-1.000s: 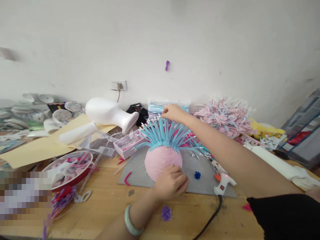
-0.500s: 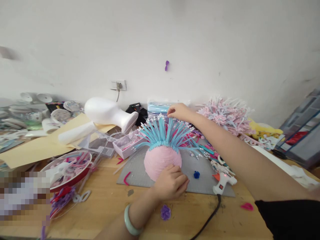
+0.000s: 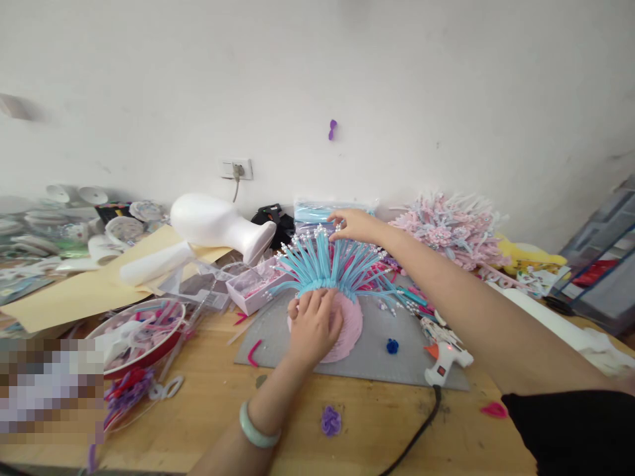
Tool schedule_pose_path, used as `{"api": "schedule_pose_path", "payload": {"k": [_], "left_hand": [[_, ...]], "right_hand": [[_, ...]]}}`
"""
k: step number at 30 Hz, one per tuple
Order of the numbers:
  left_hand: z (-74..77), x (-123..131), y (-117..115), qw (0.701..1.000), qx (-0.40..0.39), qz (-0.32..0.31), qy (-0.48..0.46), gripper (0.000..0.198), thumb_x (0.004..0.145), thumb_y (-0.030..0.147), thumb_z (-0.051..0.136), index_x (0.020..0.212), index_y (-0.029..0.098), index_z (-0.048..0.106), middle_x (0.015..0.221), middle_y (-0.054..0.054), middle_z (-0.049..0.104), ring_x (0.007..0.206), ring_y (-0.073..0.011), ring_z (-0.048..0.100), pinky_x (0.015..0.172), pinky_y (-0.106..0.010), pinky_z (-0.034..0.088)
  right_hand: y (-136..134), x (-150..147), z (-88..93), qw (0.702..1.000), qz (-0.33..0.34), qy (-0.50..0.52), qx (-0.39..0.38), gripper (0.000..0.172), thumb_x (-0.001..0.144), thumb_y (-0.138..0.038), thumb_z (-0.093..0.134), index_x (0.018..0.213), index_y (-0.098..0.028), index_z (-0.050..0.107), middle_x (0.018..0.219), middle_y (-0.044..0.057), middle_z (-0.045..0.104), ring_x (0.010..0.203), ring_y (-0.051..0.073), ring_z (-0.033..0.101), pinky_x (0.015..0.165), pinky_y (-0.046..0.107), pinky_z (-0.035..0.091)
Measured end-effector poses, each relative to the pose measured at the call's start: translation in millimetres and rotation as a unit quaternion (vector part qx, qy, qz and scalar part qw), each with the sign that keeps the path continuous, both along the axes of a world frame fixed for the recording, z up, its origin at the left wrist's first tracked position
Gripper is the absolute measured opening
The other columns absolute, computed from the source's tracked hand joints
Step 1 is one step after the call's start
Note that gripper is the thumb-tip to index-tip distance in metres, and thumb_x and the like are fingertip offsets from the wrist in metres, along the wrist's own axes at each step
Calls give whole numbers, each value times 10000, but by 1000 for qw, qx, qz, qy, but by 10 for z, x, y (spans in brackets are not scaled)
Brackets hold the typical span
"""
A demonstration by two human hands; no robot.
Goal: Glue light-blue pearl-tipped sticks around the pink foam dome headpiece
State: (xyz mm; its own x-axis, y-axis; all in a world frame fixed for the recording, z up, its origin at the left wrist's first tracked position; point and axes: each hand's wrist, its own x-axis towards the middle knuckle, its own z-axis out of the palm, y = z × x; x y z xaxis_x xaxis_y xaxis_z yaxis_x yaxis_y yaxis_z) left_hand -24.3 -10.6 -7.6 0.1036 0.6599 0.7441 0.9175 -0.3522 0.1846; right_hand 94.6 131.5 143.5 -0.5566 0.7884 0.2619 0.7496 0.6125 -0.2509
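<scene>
A pink yarn-like wrapped dome (image 3: pixel 350 330) sits on a grey mat (image 3: pixel 417 367). Blue fuzzy stems (image 3: pixel 317 261) with white beaded tips fan up and outward from a band along its far edge. My left hand (image 3: pixel 313 324), with a pale green bangle (image 3: pixel 256 428) on the wrist, lies over the dome's left side, fingers spread and reaching up to the blue band. Above the upright stems is my right hand (image 3: pixel 354 226); its thumb and index finger are apart near the beaded tips, and nothing shows between them.
A white glue gun (image 3: pixel 444 363) with a black cord lies right of the dome, near a blue flower (image 3: pixel 391 346). A purple flower (image 3: pixel 331 421) is in front. Leftward are a white foam head (image 3: pixel 213 221), a box (image 3: pixel 253 291) and a red-rimmed bowl (image 3: pixel 143 357).
My left hand has moved up and left from the dome's lower right, its curled fingers now spread over the dome. My right hand's fingertips have parted above the stems.
</scene>
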Motion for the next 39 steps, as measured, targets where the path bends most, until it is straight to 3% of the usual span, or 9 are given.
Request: {"api": "schedule_pose_path", "payload": {"k": [2,7,11,18,25,39], "left_hand": [[-3,-22,41,999,-31,34,14,343,832,291,454,1158,220,537,1046,-58,627,978,-228,502,843,-394,282],[-26,-7,58,994,-80,63,32,383,841,349,426,1203,264,519,1106,-57,595,1035,-247,472,888,-422,283],[-19,2,40,992,-92,72,35,387,833,361,431,1203,289,522,1116,-51,582,1053,-256,462,903,-439,287],[-35,-4,54,991,-108,68,31,395,830,365,431,1212,301,510,1161,-45,548,1060,-247,448,913,-431,307],[-33,-5,53,993,-93,65,30,352,820,347,457,1154,295,556,1119,-50,571,1038,-251,462,906,-455,293],[-28,11,31,994,-83,62,25,392,825,344,455,1203,259,520,1138,-69,567,1010,-254,484,879,-441,300]], "right_hand": [[-9,15,9,1000,0,-26,-9,521,649,-196,709,1150,-145,573,1091,87,636,939,184,591,787,251,433],[59,8,-39,998,15,-62,4,271,698,-86,625,962,-125,670,1001,78,673,916,171,597,766,232,420],[121,-32,-114,998,29,-41,33,209,707,-63,600,886,-128,686,923,63,686,865,160,601,748,235,410],[90,-75,-184,996,74,31,47,172,701,-49,592,823,-128,683,839,44,674,798,144,581,719,243,397],[67,0,-178,996,56,65,26,164,697,-57,588,810,-130,681,797,26,654,749,124,560,683,224,386],[35,-14,-114,997,56,52,25,240,736,-115,584,965,-128,654,941,62,663,850,149,576,758,254,407]]}}
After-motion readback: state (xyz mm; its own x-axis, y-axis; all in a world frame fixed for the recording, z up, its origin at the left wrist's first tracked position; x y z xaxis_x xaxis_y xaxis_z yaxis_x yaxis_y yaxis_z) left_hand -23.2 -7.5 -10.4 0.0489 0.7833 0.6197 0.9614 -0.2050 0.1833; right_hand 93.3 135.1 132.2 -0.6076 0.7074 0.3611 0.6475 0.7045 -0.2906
